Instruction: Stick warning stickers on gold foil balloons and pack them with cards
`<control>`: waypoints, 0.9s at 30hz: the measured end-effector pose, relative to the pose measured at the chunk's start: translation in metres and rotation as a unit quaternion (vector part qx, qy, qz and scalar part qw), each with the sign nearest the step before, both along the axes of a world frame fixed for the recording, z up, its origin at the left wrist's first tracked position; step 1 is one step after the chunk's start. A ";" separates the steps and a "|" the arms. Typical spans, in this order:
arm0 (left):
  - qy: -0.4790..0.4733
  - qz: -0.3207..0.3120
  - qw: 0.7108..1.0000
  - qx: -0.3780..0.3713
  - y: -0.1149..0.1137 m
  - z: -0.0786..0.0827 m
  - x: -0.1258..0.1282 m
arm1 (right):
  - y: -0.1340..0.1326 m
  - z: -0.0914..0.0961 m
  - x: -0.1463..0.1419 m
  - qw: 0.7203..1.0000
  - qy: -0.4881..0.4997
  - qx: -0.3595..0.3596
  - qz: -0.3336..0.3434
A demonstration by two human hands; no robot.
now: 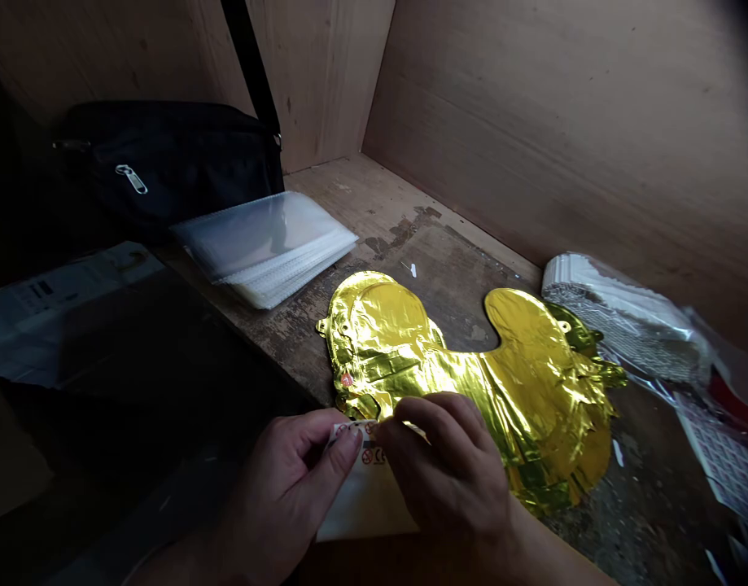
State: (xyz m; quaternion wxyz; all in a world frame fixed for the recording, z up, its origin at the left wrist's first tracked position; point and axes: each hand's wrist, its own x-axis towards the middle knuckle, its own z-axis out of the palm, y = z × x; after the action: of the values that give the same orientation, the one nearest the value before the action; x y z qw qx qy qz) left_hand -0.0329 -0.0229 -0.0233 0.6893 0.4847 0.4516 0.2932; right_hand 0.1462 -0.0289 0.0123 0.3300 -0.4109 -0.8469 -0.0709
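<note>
Printed white sheet is sitting just on the near side of the gold foil pieces, the left hand pinching its top edge. The right hand is bunching its fingers there; what they're gripping, I cannot tell. I'm fearing a hard tug could tear the sheet.

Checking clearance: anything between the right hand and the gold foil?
Nothing visible: the gold foil lies just beyond the right hand. The printed sheet in the left hand is on the near side.
</note>
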 end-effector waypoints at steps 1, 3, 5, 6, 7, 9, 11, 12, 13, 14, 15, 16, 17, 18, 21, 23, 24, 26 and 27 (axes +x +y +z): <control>0.012 -0.003 1.000 0.023 0.000 0.000 0.000 | 0.000 0.000 0.000 1.000 0.001 -0.003 -0.008; 0.018 -0.017 0.999 0.041 -0.001 0.000 -0.002 | 0.000 0.001 -0.002 1.000 -0.008 0.001 -0.010; 0.010 -0.028 0.999 0.035 0.000 0.000 -0.002 | -0.002 0.004 -0.002 1.000 -0.011 0.023 -0.003; 0.004 -0.028 0.999 0.028 0.000 0.000 -0.002 | -0.003 0.005 -0.002 0.999 -0.011 0.033 0.004; -0.001 -0.025 0.999 0.021 0.000 0.000 -0.001 | -0.004 0.006 -0.002 0.999 -0.013 0.039 0.012; -0.011 -0.011 1.000 0.009 0.000 0.000 0.000 | -0.006 0.009 0.000 0.999 -0.022 0.033 0.034; -0.027 0.000 1.000 -0.012 0.000 0.001 0.002 | -0.008 0.010 0.003 0.998 -0.030 0.006 0.056; -0.038 0.003 0.999 -0.027 0.000 0.001 0.003 | -0.009 0.011 0.004 0.997 -0.031 -0.007 0.067; -0.049 0.004 0.998 -0.044 0.000 0.001 0.004 | -0.009 0.010 0.005 0.997 -0.029 -0.016 0.076; -0.057 0.004 0.997 -0.059 0.000 0.000 0.004 | -0.010 0.009 0.005 0.996 -0.027 -0.022 0.081; -0.059 0.004 0.996 -0.067 -0.001 -0.001 0.005 | -0.009 0.007 0.006 0.996 -0.028 -0.022 0.081; -0.051 0.003 0.997 -0.064 -0.001 -0.001 0.004 | -0.009 0.005 0.005 0.997 -0.027 -0.015 0.076; -0.036 0.000 0.998 -0.048 -0.001 -0.002 0.004 | -0.008 0.002 0.005 0.998 -0.021 -0.009 0.061; -0.016 -0.005 1.000 -0.020 -0.001 -0.003 0.004 | -0.007 -0.001 0.004 0.999 -0.010 -0.010 0.041; 0.036 -0.017 0.997 0.073 -0.001 -0.003 0.004 | -0.004 -0.005 0.003 0.996 0.055 -0.067 -0.011; 0.030 -0.016 0.996 0.086 0.000 -0.002 0.005 | -0.002 -0.002 0.003 0.984 0.096 -0.147 -0.025; 0.021 -0.016 0.997 0.078 0.000 -0.002 0.005 | -0.002 0.000 0.004 0.976 0.108 -0.186 -0.028; 0.000 -0.017 0.999 0.046 0.001 -0.001 0.006 | -0.003 0.006 0.006 0.960 0.120 -0.251 -0.035; -0.011 -0.015 1.000 0.022 0.001 -0.001 0.006 | -0.004 0.009 0.007 0.954 0.123 -0.269 -0.042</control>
State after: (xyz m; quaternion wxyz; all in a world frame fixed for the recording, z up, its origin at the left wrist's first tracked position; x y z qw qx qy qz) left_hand -0.0274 -0.0220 -0.0239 0.6881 0.5031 0.4298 0.2978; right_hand 0.1534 -0.0331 0.0215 0.3056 -0.5249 -0.7697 0.1968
